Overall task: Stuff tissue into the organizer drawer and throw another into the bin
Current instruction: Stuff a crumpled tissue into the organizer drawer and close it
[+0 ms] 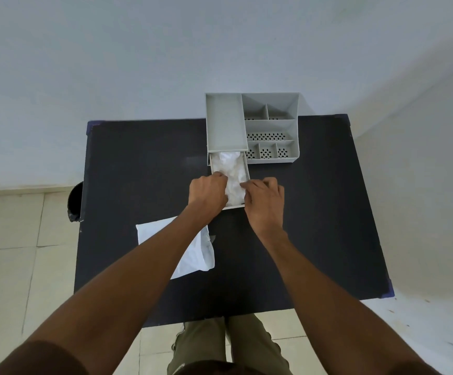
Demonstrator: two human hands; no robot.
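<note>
Tissue (230, 174) fills the pulled-out drawer (247, 171) of the grey organizer (271, 125), crumpled and heaped roughly level with the drawer walls. The left hand (207, 192) has its fingers curled down onto the wad at the drawer's left edge, and the right hand (264, 198) does the same from the right edge, fingertips pressing or pinching the paper; whether either truly grips it I cannot tell. My worry is the bulk: if the wad springs up above the walls, it will likely catch under the organizer's upper tray and jam or tear as the drawer slides in. Pushing hard could also shove the light organizer back along the dark table (138, 158). A second tissue (192, 255) lies flat near the table's front, partly under the left forearm, which could drag it off. It is meant for the bin (75, 201), which stands on the floor beside the table's left edge, well apart.
</note>
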